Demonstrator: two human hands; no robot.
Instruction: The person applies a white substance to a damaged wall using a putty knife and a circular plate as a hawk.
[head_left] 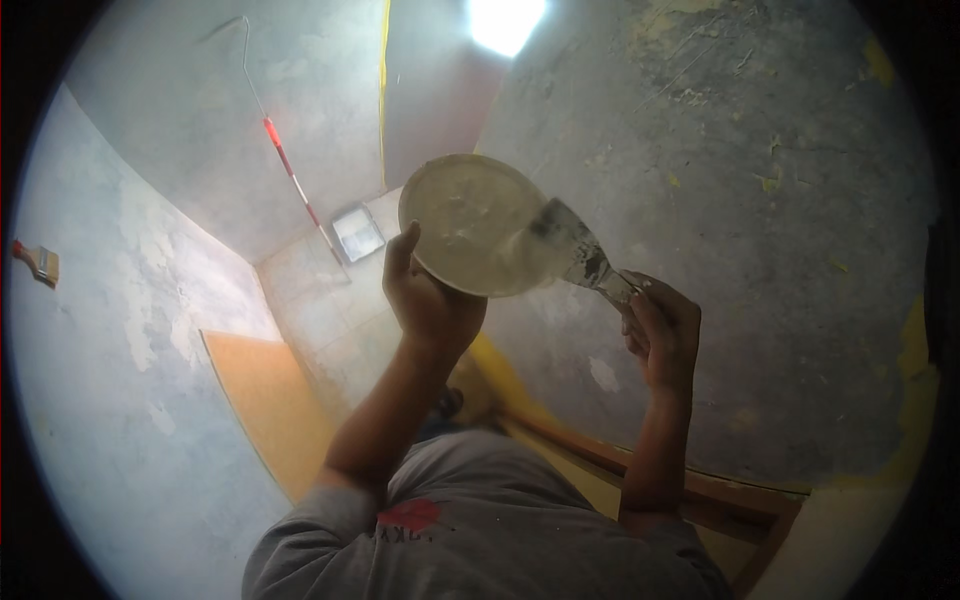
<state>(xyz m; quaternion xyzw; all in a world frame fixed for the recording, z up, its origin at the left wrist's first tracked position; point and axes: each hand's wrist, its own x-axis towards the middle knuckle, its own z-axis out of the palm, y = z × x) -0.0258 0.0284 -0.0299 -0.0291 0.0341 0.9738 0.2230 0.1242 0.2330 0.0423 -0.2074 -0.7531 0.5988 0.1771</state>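
Observation:
My left hand (428,298) grips a round, shallow container of pale putty (470,215) from below, its thumb hooked up at the rim. The putty surface is lumpy, with a smoother patch on the right. In my right hand (660,330) is a putty knife (575,245), held by its handle, much of which the fingers hide. Its wide blade, smeared with dark and pale residue, reaches the right edge of the putty. Whether the blade touches it I cannot tell.
Patchy grey walls (720,200) surround me. On the floor, a paint tray (358,233) lies beside a red-and-white roller pole (290,170) leaning on the far wall. A paintbrush (40,263) is at the left wall, above an orange board (265,395). Wooden framing (590,450) runs at lower right.

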